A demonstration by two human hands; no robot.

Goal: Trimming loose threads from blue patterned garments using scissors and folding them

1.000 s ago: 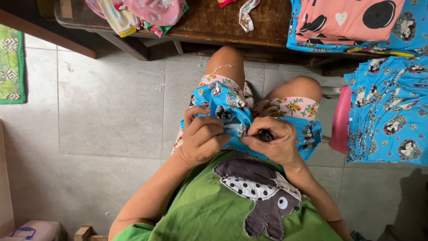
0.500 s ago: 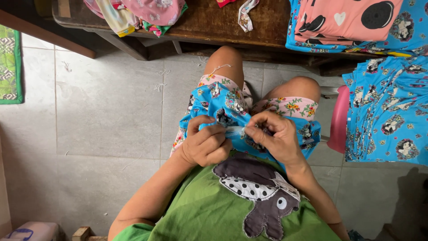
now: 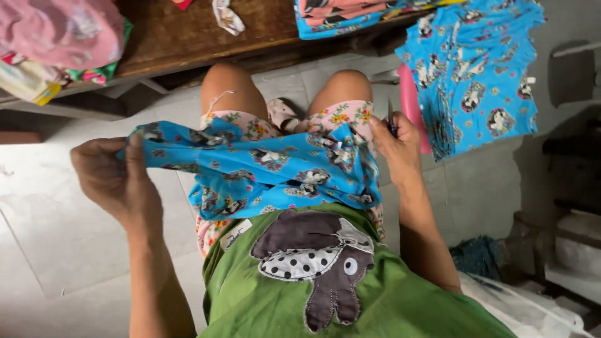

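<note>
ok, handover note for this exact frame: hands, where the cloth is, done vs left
Left hand: pinches one edge of the blue printed garment, pulling it out to the side.
Right hand: grips the opposite edge and a small dark-handled tool, probably snips.
Garment is stretched over the lap. More blue pieces hang on the pink stool; others lie on the wooden bench.
Done: garment spread. Left: cannot tell from this view.

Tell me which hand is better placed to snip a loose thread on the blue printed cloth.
Right, most likely. The right hand holds a small dark cutting tool at the edge of the blue printed cloth on the lap. The left hand is off to the side, pinching the cloth's far corner and stretching it.
</note>
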